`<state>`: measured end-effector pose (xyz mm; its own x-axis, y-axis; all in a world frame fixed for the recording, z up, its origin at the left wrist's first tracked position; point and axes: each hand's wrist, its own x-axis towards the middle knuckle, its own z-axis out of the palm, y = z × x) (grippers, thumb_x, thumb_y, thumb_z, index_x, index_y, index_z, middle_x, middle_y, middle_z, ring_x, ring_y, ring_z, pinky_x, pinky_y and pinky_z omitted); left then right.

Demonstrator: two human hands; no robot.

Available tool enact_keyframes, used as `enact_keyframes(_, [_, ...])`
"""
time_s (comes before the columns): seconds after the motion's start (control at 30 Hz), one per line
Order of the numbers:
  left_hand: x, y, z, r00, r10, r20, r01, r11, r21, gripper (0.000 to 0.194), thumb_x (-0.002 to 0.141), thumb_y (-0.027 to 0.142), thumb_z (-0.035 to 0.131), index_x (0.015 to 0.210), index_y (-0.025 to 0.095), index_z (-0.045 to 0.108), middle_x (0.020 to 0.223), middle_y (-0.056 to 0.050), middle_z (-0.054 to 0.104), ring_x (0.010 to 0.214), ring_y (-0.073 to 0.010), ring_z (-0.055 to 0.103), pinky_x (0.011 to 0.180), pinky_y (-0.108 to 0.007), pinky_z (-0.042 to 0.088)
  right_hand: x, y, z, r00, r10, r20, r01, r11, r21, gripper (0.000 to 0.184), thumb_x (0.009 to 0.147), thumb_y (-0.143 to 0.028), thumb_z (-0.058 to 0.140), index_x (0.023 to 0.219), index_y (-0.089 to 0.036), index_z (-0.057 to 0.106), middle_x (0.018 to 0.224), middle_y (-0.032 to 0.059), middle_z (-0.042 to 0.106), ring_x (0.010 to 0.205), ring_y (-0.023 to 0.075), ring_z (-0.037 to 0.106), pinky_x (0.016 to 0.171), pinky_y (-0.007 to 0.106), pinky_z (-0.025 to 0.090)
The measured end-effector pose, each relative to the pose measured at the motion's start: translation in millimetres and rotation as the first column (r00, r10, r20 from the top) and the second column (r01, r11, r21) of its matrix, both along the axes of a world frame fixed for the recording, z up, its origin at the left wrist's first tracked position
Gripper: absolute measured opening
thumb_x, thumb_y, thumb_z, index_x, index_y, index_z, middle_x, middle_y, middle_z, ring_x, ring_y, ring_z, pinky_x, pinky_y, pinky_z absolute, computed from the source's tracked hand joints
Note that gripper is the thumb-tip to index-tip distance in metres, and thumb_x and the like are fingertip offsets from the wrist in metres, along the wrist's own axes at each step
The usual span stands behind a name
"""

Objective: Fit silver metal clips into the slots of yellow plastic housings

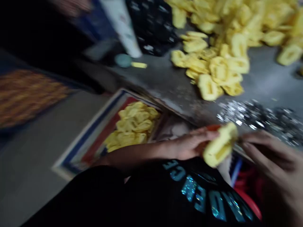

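My left hand (187, 145) grips a yellow oblong plastic piece (220, 145) with a slot along its side, in front of my chest. My right hand (272, 154) is at the right end of that piece, thumb and forefinger pinched together. What they hold, if anything, is blurred. Just beyond both hands, a pile of small shiny metal parts (258, 118) lies on the grey tabletop (163, 82). Farther back is a large heap of similar yellow plastic pieces (220, 67). An orange-red object (213, 127) shows partly behind my left fingers.
To the left below the table edge, a striped tray-like surface (86, 142) carries more yellow pieces (134, 123). A black plastic bag (153, 26), a white roll-like object (123, 28) and a round greenish object (123, 60) are at the back. Another person's hand (73, 6) shows at top left.
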<state>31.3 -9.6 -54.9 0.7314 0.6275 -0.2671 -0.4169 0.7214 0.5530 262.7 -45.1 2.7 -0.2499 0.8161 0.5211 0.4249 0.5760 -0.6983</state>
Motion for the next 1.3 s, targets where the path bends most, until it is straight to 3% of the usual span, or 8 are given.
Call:
enact_keyframes(0.07, [-6,-1,4.5,0.995,-0.071,0.07,0.074,0.997,-0.034,0.071,0.085,0.063,0.096,0.142,0.026,0.076,0.126,-0.012,0.084,0.105,-0.0252,0.08,0.093,-0.035,0.067,5,-1,-4.3,0.998,-0.057,-0.019,0.052,0.98,-0.193,0.016,0.103,-0.02,0.083,0.113,-0.031,0.085,0.1,0.0039,0.084,0.086,0.0246,0.082,0.076,0.04,0.069])
enact_keyframes(0.13, [-10,2,7.6,0.992,-0.105,0.062,0.108,0.993,-0.037,0.063,0.093,0.061,0.091,0.141,0.025,0.074,0.118,-0.01,0.085,0.102,-0.0247,0.081,0.088,-0.032,0.067,7,2,-8.9,0.996,-0.083,-0.021,0.076,0.968,-0.24,0.013,0.104,-0.021,0.081,0.114,-0.028,0.084,0.1,0.0027,0.084,0.088,0.0209,0.081,0.077,0.036,0.068])
enact_keyframes(0.3, [-6,3,13.2,0.991,-0.129,0.034,0.129,0.992,-0.009,0.056,0.098,0.061,0.088,0.136,0.023,0.073,0.105,-0.006,0.085,0.095,-0.0243,0.083,0.081,-0.031,0.067,3,3,-5.7,0.994,-0.076,-0.082,0.049,0.956,-0.288,0.014,0.102,-0.019,0.084,0.112,-0.027,0.08,0.099,-0.0005,0.081,0.086,0.0157,0.075,0.075,0.031,0.063])
enact_keyframes(0.47, [-5,3,6.8,0.984,-0.177,0.017,0.178,0.983,-0.039,0.073,0.1,0.067,0.083,0.155,0.023,0.065,0.12,-0.011,0.085,0.098,-0.0301,0.084,0.07,-0.037,0.071,6,1,-6.8,0.986,-0.049,-0.162,-0.007,0.944,-0.33,0.018,0.096,-0.021,0.093,0.108,-0.027,0.081,0.097,-0.0026,0.078,0.082,0.0138,0.071,0.071,0.03,0.055])
enact_keyframes(0.6, [-2,2,5.7,0.983,-0.181,0.041,0.183,0.982,-0.052,0.067,0.101,0.065,0.084,0.153,0.025,0.07,0.128,-0.011,0.084,0.1,-0.028,0.084,0.075,-0.035,0.071,5,3,-9.6,0.982,-0.046,-0.182,-0.019,0.939,-0.342,0.018,0.095,-0.021,0.093,0.107,-0.027,0.08,0.096,-0.0032,0.077,0.08,0.0136,0.071,0.071,0.03,0.055])
enact_keyframes(1.0, [3,-8,2.7,0.998,-0.06,-0.004,0.06,0.997,-0.057,0.036,0.097,0.05,0.094,0.125,0.029,0.084,0.113,-0.001,0.087,0.094,-0.0181,0.082,0.081,-0.026,0.066,-1,-2,-1.0,0.989,-0.086,0.122,0.113,0.967,-0.23,0.019,0.098,-0.017,0.083,0.107,-0.027,0.071,0.091,-0.0045,0.077,0.074,0.0133,0.068,0.07,0.029,0.056])
enact_keyframes(1.13, [1,-9,0.4,0.997,-0.031,-0.07,0.027,0.998,-0.049,0.048,0.096,0.052,0.095,0.135,0.028,0.081,0.119,-0.003,0.086,0.094,-0.0191,0.083,0.078,-0.027,0.067,-4,-5,-2.3,0.977,-0.129,0.17,0.158,0.973,-0.17,0.017,0.1,-0.016,0.082,0.106,-0.027,0.071,0.091,-0.0045,0.079,0.071,0.0128,0.071,0.066,0.028,0.056])
enact_keyframes(1.3, [-2,-3,2.5,0.985,-0.172,0.011,0.172,0.981,-0.085,0.076,0.098,0.072,0.084,0.155,0.025,0.068,0.133,-0.013,0.084,0.108,-0.0331,0.085,0.068,-0.038,0.073,-5,-17,-11.8,0.945,-0.246,0.217,0.251,0.968,0.004,0.018,0.105,-0.011,0.078,0.111,-0.027,0.075,0.1,-0.0007,0.085,0.081,0.0163,0.078,0.071,0.031,0.061])
